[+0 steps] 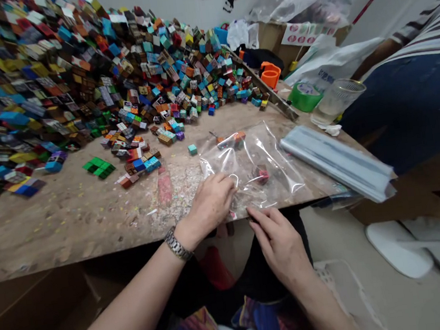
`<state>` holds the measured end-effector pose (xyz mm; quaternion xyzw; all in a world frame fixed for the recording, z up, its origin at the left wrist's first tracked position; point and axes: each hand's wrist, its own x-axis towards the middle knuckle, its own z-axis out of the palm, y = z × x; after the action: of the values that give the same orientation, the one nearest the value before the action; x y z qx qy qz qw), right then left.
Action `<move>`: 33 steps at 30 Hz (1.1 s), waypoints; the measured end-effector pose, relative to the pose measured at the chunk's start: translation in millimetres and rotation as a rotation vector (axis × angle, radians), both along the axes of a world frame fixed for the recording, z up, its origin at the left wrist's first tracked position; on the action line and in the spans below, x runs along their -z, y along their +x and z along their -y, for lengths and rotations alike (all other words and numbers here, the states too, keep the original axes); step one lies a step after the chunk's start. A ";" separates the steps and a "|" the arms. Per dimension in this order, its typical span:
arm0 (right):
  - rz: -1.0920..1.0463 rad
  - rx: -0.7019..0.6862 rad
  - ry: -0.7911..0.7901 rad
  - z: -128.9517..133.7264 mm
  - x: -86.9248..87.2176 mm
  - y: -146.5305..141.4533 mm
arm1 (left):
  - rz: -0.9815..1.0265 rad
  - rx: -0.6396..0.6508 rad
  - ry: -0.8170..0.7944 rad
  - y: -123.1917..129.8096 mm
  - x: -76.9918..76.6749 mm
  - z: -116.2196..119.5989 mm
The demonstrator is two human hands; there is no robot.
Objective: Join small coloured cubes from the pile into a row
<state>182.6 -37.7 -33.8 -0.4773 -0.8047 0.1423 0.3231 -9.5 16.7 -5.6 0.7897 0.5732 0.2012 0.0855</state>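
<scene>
A clear plastic bag [285,178] lies flat and wrinkled at the front edge of the table. A small red block [261,174] and a few orange and teal blocks [235,139] show through its film. My left hand [214,200], with a metal watch at the wrist, has its fingers curled on the bag's near left corner, gripping the film. Closer to me, my right hand [279,235] is at the table edge by the bag's near side. Its thumb and forefinger come together there; whatever is between them is too small to make out.
A large heap of coloured blocks [121,65] covers the back and left of the table [63,220]. On the right are a stack of flat plastic bags [334,160], green tape [305,97] and a clear cup [337,99]. Another person's arm [374,57] reaches in there.
</scene>
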 end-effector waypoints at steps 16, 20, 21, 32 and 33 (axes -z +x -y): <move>-0.566 0.100 -0.436 6.2 4.3 -1.3 | 0.073 0.067 -0.047 -4.2 -0.5 2.5; -0.664 0.108 -0.533 8.0 -0.9 -2.4 | 0.027 0.126 -0.062 -5.2 -6.2 11.3; -0.652 0.110 -0.534 8.7 -1.5 -1.7 | 0.003 0.138 -0.070 -5.4 -8.6 14.1; -0.286 -0.081 -0.108 -2.1 -10.1 16.2 | 0.220 0.011 0.029 -31.7 -17.2 45.9; -0.275 -0.101 -0.074 -4.7 -14.6 14.3 | 0.245 -0.027 0.063 -39.1 -15.9 49.1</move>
<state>196.9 -33.1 -19.2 -0.4237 -0.7700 0.2522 0.4049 -48.6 -32.5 10.3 0.7536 0.5626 0.3151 0.1273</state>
